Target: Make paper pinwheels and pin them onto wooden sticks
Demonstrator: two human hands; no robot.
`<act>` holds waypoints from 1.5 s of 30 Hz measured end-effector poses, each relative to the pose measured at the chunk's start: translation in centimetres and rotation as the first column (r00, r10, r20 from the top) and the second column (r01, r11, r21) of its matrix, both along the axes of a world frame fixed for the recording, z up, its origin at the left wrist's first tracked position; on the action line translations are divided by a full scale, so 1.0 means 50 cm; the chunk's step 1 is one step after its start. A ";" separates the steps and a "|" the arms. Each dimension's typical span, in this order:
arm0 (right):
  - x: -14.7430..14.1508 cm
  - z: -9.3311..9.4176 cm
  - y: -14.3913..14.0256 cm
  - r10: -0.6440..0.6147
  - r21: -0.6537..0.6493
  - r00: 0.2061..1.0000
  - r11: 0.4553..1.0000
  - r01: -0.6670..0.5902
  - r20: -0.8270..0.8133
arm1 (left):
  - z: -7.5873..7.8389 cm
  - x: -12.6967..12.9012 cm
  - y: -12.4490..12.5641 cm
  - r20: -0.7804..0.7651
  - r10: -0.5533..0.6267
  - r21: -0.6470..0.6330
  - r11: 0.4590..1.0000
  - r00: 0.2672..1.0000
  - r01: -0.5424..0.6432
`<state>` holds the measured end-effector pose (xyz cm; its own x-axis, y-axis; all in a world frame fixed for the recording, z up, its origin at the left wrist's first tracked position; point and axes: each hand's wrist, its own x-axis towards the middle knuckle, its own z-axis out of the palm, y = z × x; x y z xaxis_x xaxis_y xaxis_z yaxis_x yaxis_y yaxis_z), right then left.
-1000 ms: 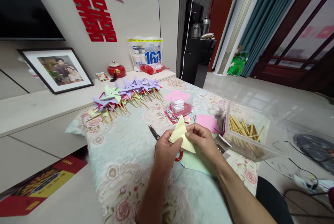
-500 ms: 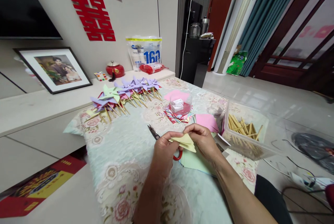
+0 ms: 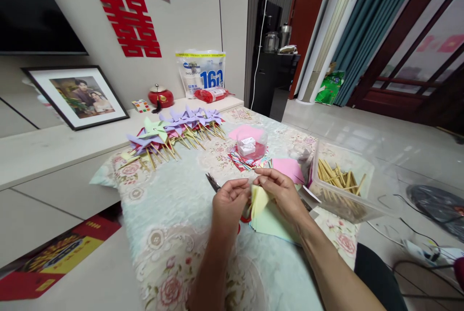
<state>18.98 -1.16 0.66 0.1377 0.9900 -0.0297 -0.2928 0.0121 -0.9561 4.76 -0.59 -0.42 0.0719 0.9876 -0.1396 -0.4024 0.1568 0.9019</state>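
Observation:
My right hand [image 3: 281, 190] pinches a pale yellow folded paper piece [image 3: 260, 201], whose layers hang down below the fingertips. My left hand [image 3: 232, 199] is just left of the paper, fingers loosely apart and apparently not gripping it. Scissors [image 3: 212, 182] lie under my left hand, with dark blades pointing away and red handles partly covered. Beneath my hands rests a stack of light green paper sheets [image 3: 273, 226]. Pink paper [image 3: 288, 170] lies beyond my right hand.
Finished paper pinwheels [image 3: 174, 130] on sticks lie at the table's back left. A round clear container [image 3: 252, 142] sits on striped paper pieces [image 3: 237, 160]. At right, a clear plastic bin [image 3: 342, 204] holds wooden sticks [image 3: 337, 176]. A framed photo [image 3: 81, 120] leans against the wall.
The yellow paper has turned from lying across both hands to hanging down from my right hand. My left fingers have come away from it.

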 end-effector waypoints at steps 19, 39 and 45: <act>0.025 0.012 -0.026 0.348 -0.015 0.510 0.837 -0.547 0.787 | -0.046 0.017 0.011 -0.204 0.202 0.073 0.979 0.958 -0.191; 0.006 0.007 -0.008 0.161 -0.050 0.954 0.987 -0.153 0.251 | 0.005 0.010 -0.007 -0.080 0.020 0.034 0.999 0.997 -0.017; 0.004 -0.004 -0.004 0.148 -0.059 0.952 0.989 -0.137 0.268 | 0.000 0.021 -0.007 -0.102 0.062 0.003 0.998 0.993 -0.062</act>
<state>19.20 -1.36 0.45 0.0032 0.9987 -0.0504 -0.0186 -0.0504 -0.9986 5.80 -0.92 -0.45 -0.0042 0.9897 -0.1429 -0.3169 0.1342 0.9389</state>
